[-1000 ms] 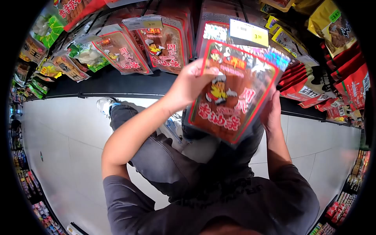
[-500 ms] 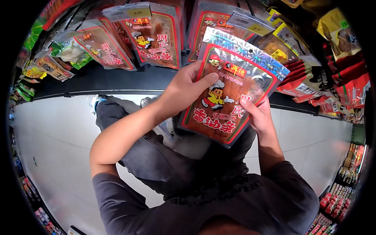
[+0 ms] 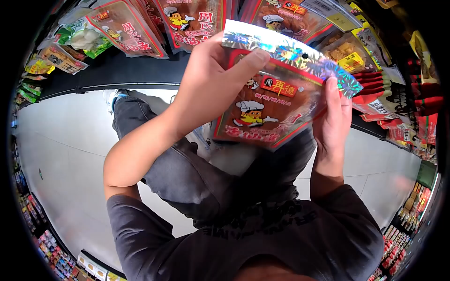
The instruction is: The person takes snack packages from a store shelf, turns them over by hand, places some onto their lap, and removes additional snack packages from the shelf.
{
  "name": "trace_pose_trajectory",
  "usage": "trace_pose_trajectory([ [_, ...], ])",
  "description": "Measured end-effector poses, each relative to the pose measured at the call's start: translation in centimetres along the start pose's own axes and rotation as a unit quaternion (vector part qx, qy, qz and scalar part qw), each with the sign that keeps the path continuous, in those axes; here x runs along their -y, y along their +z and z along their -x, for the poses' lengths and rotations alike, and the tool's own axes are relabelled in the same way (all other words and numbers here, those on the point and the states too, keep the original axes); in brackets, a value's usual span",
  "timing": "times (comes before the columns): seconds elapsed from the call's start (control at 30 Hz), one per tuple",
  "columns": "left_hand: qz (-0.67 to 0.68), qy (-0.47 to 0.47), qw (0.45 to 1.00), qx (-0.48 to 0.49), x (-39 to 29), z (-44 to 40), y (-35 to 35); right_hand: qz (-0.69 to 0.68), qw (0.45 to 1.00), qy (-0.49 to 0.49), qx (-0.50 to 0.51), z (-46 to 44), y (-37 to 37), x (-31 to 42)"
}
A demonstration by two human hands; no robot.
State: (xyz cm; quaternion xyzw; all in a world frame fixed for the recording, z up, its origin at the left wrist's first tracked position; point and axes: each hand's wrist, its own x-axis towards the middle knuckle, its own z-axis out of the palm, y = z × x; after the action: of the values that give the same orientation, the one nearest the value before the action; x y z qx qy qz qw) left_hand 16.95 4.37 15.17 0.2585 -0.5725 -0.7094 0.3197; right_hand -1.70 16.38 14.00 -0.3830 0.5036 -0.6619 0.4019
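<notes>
A red and clear snack packet (image 3: 276, 107) with a shiny silver top band is held up in front of my legs, its top edge tilted down to the right. My left hand (image 3: 213, 79) grips its upper left part, the thumb lying across the silver band and the other fingers behind. At the upper right edge, my right hand (image 3: 332, 117) pinches the packet, thumb on the front. Similar red-edged packets (image 3: 129, 30) hang from the rack just beyond my hands. A price tag (image 3: 333, 13) is above the packet at the upper right.
Green snack bags (image 3: 84, 40) hang at the upper left, red bags (image 3: 375, 96) at the right. The dark shelf edge (image 3: 122, 75) runs across beyond my knees. Pale floor (image 3: 70, 145) lies around my crossed legs, and more stocked shelves line both sides.
My right hand has shifted from the packet's lower right side up to its upper right edge. My left thumb now lies on the silver band. The packet's top has come nearer the camera.
</notes>
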Motion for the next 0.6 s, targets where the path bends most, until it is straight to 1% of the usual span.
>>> trace_pose_trajectory([
  [0.03,0.018,-0.024,1.000,-0.005,-0.2,0.2,0.1,0.032,0.999,-0.007,-0.008,-0.1,0.4,0.4],
  [0.07,0.056,0.057,0.997,-0.012,0.5,0.0,0.2,0.032,0.999,-0.006,-0.009,-0.3,0.8,0.6],
  [0.17,0.026,0.033,0.999,-0.015,0.6,-0.2,-0.6,0.037,0.999,0.013,-0.034,-0.8,1.3,0.8],
  [0.23,0.055,0.048,0.997,-0.001,0.2,-0.1,-0.6,0.019,0.999,0.018,-0.038,-1.1,1.5,0.6],
  [0.3,-0.003,0.001,1.000,0.015,0.3,0.1,-1.2,0.021,0.998,0.018,-0.053,-1.2,2.3,0.6],
  [0.33,-0.002,0.001,1.000,0.013,0.3,0.2,-1.2,0.023,0.997,0.019,-0.071,-1.2,2.6,0.6],
  [0.4,-0.032,-0.016,0.999,0.022,0.3,0.3,-1.3,0.028,0.997,0.023,-0.063,-1.2,2.6,0.5],
  [0.6,-0.008,-0.039,0.999,0.017,0.4,0.3,-1.6,0.026,0.998,0.022,-0.060,-1.2,2.9,0.4],
])
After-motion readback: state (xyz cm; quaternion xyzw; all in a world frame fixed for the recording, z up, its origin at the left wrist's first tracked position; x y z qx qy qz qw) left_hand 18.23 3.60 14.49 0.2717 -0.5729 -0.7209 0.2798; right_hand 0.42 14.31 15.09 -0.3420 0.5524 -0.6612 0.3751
